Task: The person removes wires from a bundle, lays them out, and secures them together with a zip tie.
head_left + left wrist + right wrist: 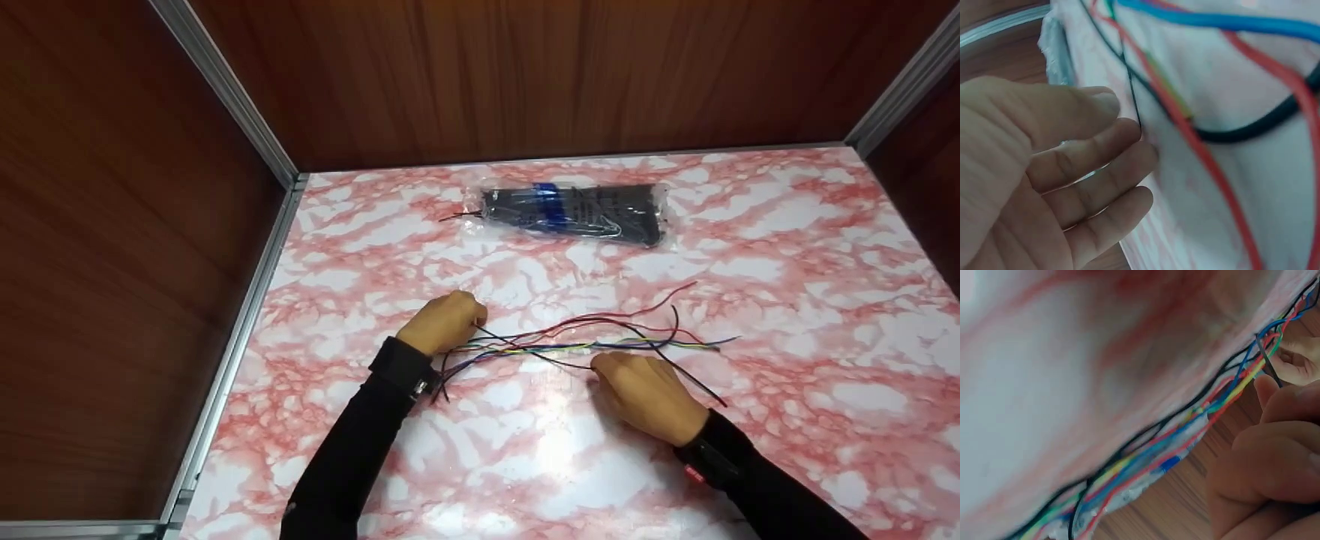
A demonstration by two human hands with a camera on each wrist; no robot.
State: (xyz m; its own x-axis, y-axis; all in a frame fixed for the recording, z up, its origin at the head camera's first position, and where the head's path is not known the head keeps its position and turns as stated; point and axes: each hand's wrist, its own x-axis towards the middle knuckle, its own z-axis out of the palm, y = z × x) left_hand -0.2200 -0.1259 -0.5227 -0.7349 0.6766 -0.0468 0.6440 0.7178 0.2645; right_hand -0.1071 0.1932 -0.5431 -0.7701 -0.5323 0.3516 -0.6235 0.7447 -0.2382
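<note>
A loose bundle of coloured wires [600,345], in red, black, blue, yellow and green, lies lengthwise on the table between both hands. A thin black cable tie [559,362] slants across the bundle's left part from one hand to the other. My left hand [446,322] holds one end between thumb and forefinger, over the wires' left end. In the left wrist view the cable tie [1133,95] runs to the forefinger tip. My right hand [645,394], in front of the bundle, pinches the other end. The right wrist view shows the dark strip [1268,364] reaching those curled fingers.
A clear plastic bag of black cable ties [600,214] with a blue band lies towards the back, one tie poking out on its left. Wood-pattern panels [525,82] in metal frames wall the back and sides of the red-and-white marbled table [360,255].
</note>
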